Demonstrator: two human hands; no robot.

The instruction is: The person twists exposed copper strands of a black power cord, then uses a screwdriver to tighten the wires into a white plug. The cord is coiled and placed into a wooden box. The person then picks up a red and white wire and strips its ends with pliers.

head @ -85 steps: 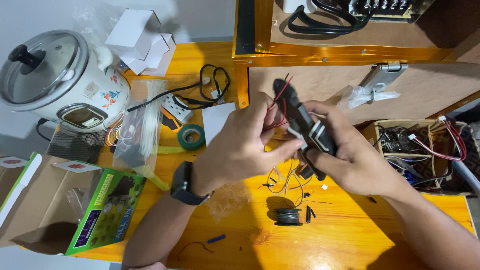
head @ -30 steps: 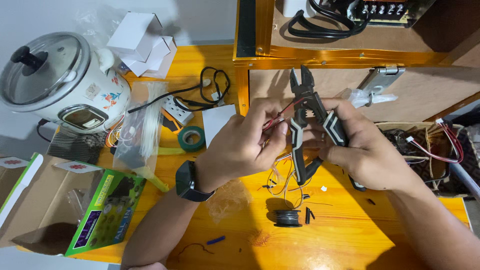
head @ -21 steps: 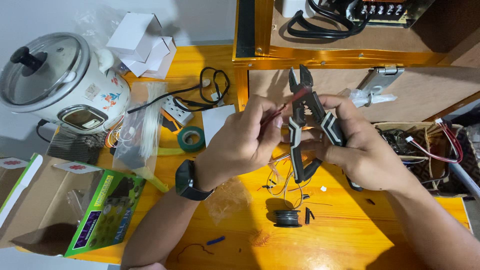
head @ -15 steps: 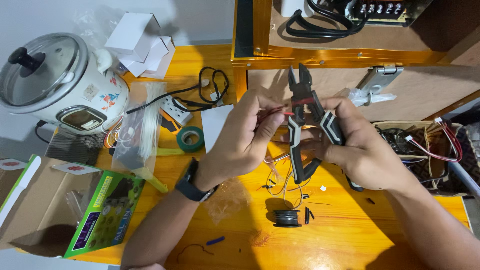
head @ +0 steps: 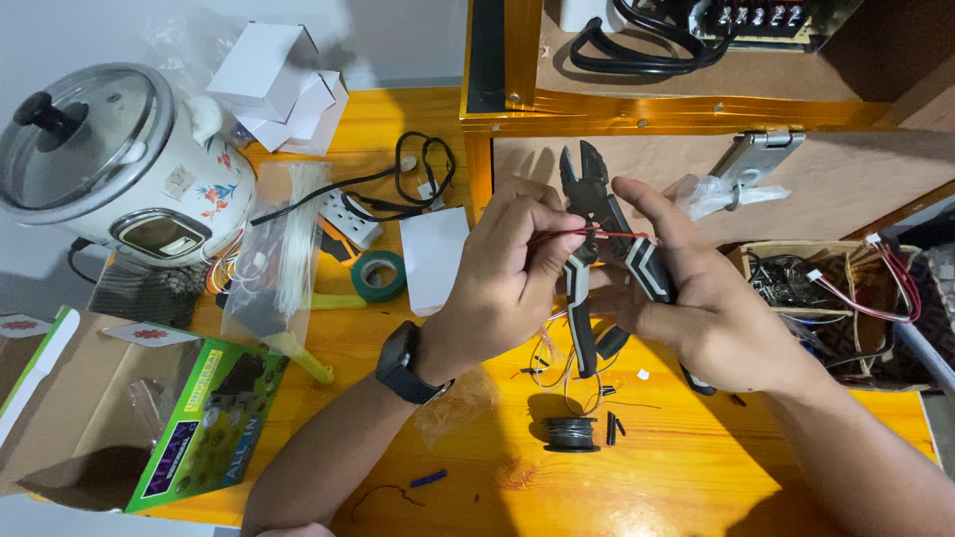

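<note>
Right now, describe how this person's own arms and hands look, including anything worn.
Both forearms are bare, with no sleeves in view. The left hand is bare, and a black smartwatch with a dark band sits on its wrist. The right hand is bare too: no glove, ring or watch shows.

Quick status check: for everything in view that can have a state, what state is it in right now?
Left hand: pinching the red wire.
Right hand: gripping the pliers' handles.
Red wire: held across the pliers.
Pliers: upright, tips slightly apart.
Rice cooker: lid on.
Cardboard box: flaps open.
Green tape roll: lying flat.
Black wire spool: on the table, partly unwound.
</note>
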